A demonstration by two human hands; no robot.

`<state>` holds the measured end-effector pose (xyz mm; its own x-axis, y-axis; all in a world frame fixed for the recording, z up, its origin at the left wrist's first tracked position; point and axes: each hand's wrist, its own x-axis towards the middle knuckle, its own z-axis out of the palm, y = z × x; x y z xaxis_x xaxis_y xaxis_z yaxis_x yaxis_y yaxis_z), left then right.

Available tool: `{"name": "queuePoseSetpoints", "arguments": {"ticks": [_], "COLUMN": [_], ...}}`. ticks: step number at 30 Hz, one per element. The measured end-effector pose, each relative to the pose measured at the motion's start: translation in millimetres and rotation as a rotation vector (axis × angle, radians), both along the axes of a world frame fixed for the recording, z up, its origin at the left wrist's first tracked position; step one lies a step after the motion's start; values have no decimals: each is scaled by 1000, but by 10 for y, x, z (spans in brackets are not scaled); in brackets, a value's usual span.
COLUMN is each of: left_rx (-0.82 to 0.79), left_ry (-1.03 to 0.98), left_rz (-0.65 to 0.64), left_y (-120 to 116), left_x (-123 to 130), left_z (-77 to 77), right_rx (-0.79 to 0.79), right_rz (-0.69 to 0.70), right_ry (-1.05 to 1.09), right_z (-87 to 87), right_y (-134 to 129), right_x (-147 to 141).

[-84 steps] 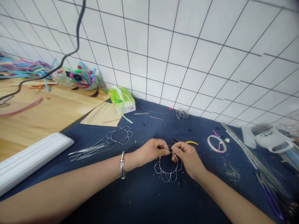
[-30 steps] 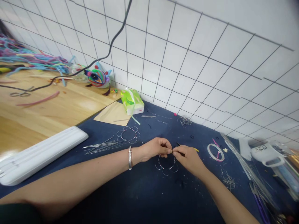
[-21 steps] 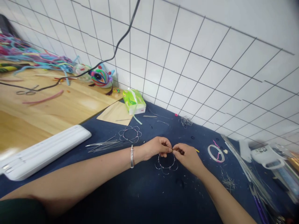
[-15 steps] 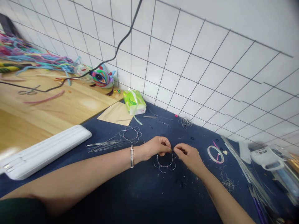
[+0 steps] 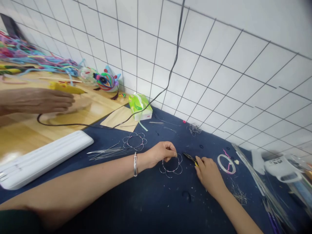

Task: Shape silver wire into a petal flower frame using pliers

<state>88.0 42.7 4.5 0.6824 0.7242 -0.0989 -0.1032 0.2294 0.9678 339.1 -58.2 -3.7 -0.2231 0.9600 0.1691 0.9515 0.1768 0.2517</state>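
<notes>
My left hand (image 5: pixel 163 152), with a silver bracelet at the wrist, pinches the upper edge of a flower-shaped wire ring (image 5: pixel 180 169). This ring has thin looped petals and small pinkish beads, and hangs just over the dark blue mat. To its right, my right hand (image 5: pixel 210 174) is closed around the yellow handles of pliers (image 5: pixel 190 158). The dark jaws point left toward the ring, apart from it. A similar wire flower (image 5: pixel 123 140) lies on the mat beyond my left forearm, beside a bundle of straight wires (image 5: pixel 104 151).
At left, another person's hand (image 5: pixel 41 100) is by a yellow glue gun (image 5: pixel 64 87); a black cord (image 5: pixel 168 85) crosses the view. Nearby are a white power strip-like bar (image 5: pixel 48 159), a green tissue pack (image 5: pixel 140 105), a tape-like ring (image 5: pixel 226 164), wire scraps (image 5: pixel 239 195) and purple-handled scissors (image 5: pixel 271 221).
My right hand has left the wire ring, moved right and taken hold of the pliers. Another person's hand with the glue gun has come in at left, and the cord has shifted right.
</notes>
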Motion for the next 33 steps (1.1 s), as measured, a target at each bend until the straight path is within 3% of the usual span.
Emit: {"name": "queuePoseSetpoints", "arguments": {"ticks": [7,12,15,24,33], "left_rx": [-39,-68,-79,-28,4], "left_ry": [-13,-27,-18,-3,35], "left_rz": [-9,20,21,5,-11], "left_y": [12,55,78,82,70], "left_x": [3,13,19,19,15], "left_z": [39,24,9,-61,-78], "right_rx": [-7,15,69,389,495], "right_rz": [-81,120,206,354,445], "right_ry": [53,199,171,-134,-311], "right_z": [161,436,541,425,377], "right_y": [232,211,90,-31,-46], "right_x": [-56,-222,-378,-453,-419]}}
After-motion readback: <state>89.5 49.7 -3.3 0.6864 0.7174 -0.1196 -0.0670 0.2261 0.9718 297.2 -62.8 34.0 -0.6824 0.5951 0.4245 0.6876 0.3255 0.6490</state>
